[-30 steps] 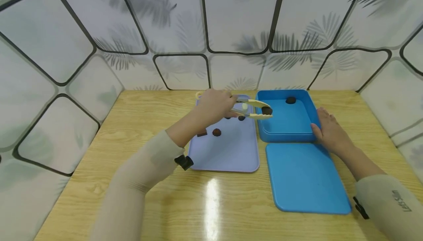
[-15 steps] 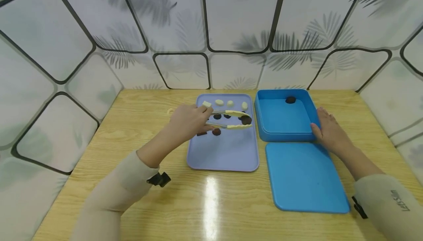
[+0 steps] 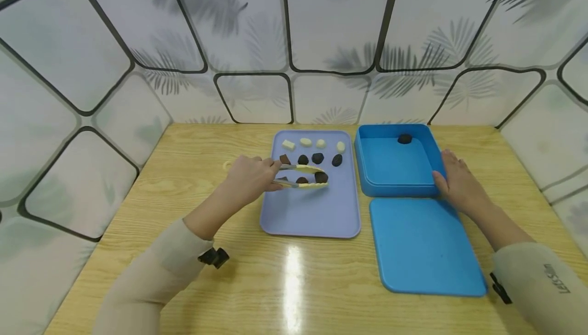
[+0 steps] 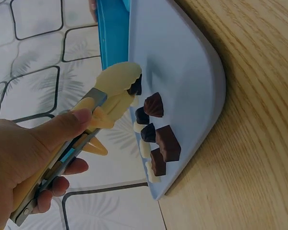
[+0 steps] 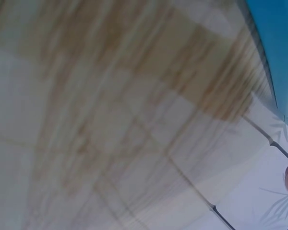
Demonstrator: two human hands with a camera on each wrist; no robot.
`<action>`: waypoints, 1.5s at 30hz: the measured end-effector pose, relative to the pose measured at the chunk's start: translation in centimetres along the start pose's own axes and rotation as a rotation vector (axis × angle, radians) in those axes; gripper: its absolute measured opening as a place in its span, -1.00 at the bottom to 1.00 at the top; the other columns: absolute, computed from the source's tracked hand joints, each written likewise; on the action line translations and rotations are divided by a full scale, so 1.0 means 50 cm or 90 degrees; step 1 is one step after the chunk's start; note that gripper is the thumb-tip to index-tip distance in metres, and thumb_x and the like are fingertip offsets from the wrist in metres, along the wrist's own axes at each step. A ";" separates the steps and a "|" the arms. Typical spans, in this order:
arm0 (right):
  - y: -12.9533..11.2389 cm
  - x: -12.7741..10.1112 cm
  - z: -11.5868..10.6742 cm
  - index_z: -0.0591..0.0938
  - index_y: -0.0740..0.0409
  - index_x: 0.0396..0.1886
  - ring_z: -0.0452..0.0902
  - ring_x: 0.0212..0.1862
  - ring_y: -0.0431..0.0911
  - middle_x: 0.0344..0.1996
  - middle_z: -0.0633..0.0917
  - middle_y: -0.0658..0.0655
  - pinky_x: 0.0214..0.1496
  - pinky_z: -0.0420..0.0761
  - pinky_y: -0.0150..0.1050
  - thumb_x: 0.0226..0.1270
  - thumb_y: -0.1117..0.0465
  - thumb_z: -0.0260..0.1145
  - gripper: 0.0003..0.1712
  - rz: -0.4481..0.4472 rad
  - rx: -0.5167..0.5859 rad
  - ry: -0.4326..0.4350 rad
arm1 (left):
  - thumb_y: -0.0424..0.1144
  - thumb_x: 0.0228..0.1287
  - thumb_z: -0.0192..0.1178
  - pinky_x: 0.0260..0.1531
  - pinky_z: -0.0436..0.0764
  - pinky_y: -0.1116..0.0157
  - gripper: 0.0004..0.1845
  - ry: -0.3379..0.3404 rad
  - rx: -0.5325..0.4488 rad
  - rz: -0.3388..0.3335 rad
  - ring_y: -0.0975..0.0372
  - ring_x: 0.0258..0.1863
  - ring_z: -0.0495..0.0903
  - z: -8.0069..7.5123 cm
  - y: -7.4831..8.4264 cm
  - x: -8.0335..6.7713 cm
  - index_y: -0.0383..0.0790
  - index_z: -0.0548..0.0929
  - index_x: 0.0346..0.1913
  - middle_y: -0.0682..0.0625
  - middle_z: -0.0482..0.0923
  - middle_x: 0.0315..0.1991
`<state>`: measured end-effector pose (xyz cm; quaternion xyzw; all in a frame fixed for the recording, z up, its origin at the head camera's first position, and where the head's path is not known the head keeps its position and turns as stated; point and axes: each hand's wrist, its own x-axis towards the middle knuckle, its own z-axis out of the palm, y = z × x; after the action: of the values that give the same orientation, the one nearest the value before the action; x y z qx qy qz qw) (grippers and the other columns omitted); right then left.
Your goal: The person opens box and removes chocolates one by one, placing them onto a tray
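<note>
My left hand [image 3: 248,177] grips yellow-tipped metal tongs [image 4: 117,79] over the lavender tray [image 3: 317,217]. Between the tong tips is a dark chocolate [image 3: 321,177]; in the left wrist view it is partly hidden by a tip. Behind the tongs, dark chocolates [image 3: 337,160] and a row of white chocolates [image 3: 305,142] lie on the tray. A brown ridged chocolate [image 4: 154,105] and a brown chocolate block [image 4: 168,143] lie nearer the front. My right hand [image 3: 461,184] rests against the right side of the blue box [image 3: 374,191], its fingers extended.
One dark chocolate [image 3: 405,139] sits inside the blue box near its back wall. A flat blue lid [image 3: 427,248] lies in front of the box on the wooden table [image 3: 243,284]. A patterned wall covering [image 3: 335,23] stands behind the table.
My left hand has drawn the tongs, with the dark chocolate between the tips, leftward from the box's left edge to over the tray. My right hand has stayed at the box.
</note>
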<state>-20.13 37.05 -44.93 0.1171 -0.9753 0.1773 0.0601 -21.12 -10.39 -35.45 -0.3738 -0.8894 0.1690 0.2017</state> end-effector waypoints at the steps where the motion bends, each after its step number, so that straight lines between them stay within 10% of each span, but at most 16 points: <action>1: -0.001 0.001 0.000 -0.14 0.55 0.40 -0.19 0.43 0.37 0.36 -0.03 0.61 0.45 -0.25 0.09 0.56 -0.01 -0.27 -0.23 0.002 0.001 0.000 | 0.27 0.01 0.27 -0.83 0.31 0.37 -0.47 -0.008 -0.001 -0.002 0.28 -0.75 0.43 0.003 0.000 0.000 -0.11 0.71 -0.18 0.08 0.63 -0.51; 9: -0.005 0.000 0.002 -0.15 0.55 0.41 -0.16 0.42 0.38 0.35 -0.01 0.61 0.45 -0.23 0.11 0.56 -0.01 -0.27 -0.23 0.013 0.000 -0.004 | 0.27 -0.02 0.29 -0.82 0.35 0.33 -0.48 -0.042 -0.014 -0.014 0.27 -0.74 0.41 0.014 0.005 0.001 -0.13 0.69 -0.24 0.09 0.60 -0.53; 20: -0.011 0.004 -0.004 -0.19 0.51 0.42 -0.17 0.37 0.48 0.36 -0.04 0.61 0.36 -0.10 0.28 0.55 -0.04 -0.30 -0.22 0.047 0.019 -0.044 | 0.32 -0.14 0.35 -0.79 0.39 0.38 -0.27 0.088 0.044 0.043 0.24 -0.64 0.54 0.013 0.008 -0.031 -0.23 0.68 -0.05 0.01 0.67 -0.32; 27: -0.011 0.002 -0.004 -0.19 0.51 0.42 -0.17 0.37 0.49 0.34 -0.02 0.63 0.35 -0.10 0.29 0.55 -0.03 -0.29 -0.22 0.049 0.030 -0.040 | 0.31 -0.13 0.34 -0.69 0.49 0.39 -0.25 0.060 0.084 0.047 0.24 -0.60 0.56 0.005 0.003 -0.060 -0.25 0.64 -0.02 -0.01 0.67 -0.24; 45: -0.003 -0.002 0.000 -0.21 0.46 0.44 -0.19 0.35 0.52 0.36 -0.04 0.61 0.32 -0.07 0.34 0.55 -0.04 -0.30 -0.22 0.064 0.040 -0.038 | 0.17 0.03 0.32 -0.80 0.27 0.44 -0.47 0.076 0.113 0.078 0.34 -0.75 0.28 0.020 0.012 -0.030 -0.23 0.68 -0.15 0.06 0.64 -0.45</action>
<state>-20.01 36.90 -44.91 0.0753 -0.9753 0.2068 0.0187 -20.26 -11.22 -36.92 -0.4173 -0.8330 0.2365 0.2757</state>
